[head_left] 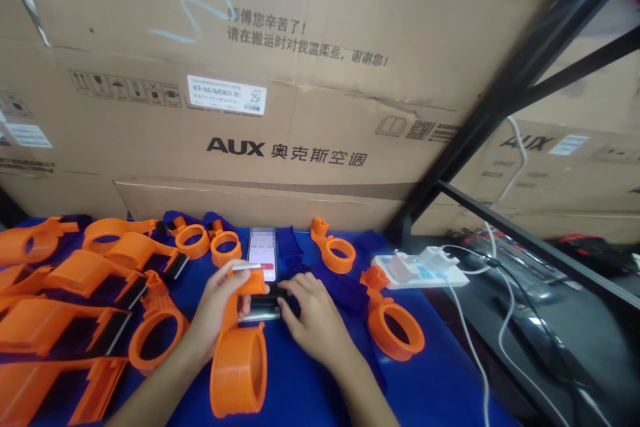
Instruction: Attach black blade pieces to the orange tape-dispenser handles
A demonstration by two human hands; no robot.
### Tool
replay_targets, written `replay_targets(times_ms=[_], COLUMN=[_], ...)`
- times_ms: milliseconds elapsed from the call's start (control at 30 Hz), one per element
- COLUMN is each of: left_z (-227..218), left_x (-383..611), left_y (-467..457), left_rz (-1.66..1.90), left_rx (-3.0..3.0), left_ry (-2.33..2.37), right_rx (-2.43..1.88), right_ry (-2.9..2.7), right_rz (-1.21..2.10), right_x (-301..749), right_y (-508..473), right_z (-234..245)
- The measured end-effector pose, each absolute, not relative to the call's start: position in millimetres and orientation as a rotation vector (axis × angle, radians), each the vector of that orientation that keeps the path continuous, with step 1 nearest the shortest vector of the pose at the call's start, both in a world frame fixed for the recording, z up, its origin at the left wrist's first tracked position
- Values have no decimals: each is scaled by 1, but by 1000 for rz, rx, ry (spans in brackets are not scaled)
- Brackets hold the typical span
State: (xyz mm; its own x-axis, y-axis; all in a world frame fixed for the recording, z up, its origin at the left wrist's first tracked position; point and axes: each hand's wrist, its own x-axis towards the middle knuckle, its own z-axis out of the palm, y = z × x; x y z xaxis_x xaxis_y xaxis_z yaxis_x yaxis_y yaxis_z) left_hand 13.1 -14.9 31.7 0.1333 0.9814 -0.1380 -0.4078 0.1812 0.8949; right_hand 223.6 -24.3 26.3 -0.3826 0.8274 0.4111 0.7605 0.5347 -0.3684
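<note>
My left hand (pixel 216 307) is closed round the neck of an orange plastic ring-shaped part (pixel 239 365), holding it upright over the blue table cover (pixel 440 373). My right hand (pixel 313 315) pinches a small dark strip (pixel 265 305) against the side of that part. A phone (pixel 263 252) with a lit timer screen lies flat just behind both hands.
Several orange ring parts (pixel 395 328) and long orange pieces (pixel 55 320) with black strips are spread across the left and middle of the table. A white power strip (pixel 420 270) with plugs and cables lies at the right. Large cardboard boxes (pixel 280 80) stand behind; a black metal frame (pixel 520 80) rises at the right.
</note>
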Motion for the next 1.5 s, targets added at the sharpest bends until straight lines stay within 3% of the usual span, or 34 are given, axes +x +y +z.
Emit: replay_targets(times_ms=[267, 833, 1200, 1500], left_z=[35, 22, 21, 31], left_x=[10, 12, 26, 21], left_y=[-14, -11, -31, -32], left_rz=[1204, 1165, 1047, 1070], left_rx=[838, 1023, 1324, 1372], left_ry=[893, 939, 948, 971], right_rx=[-1374, -1260, -1000, -1012], right_ry=[-2176, -2197, -1854, -1729], right_rz=[102, 226, 648, 664], right_x=[244, 225, 211, 215], right_y=[-23, -24, -32, -35], right_z=[43, 27, 42, 49])
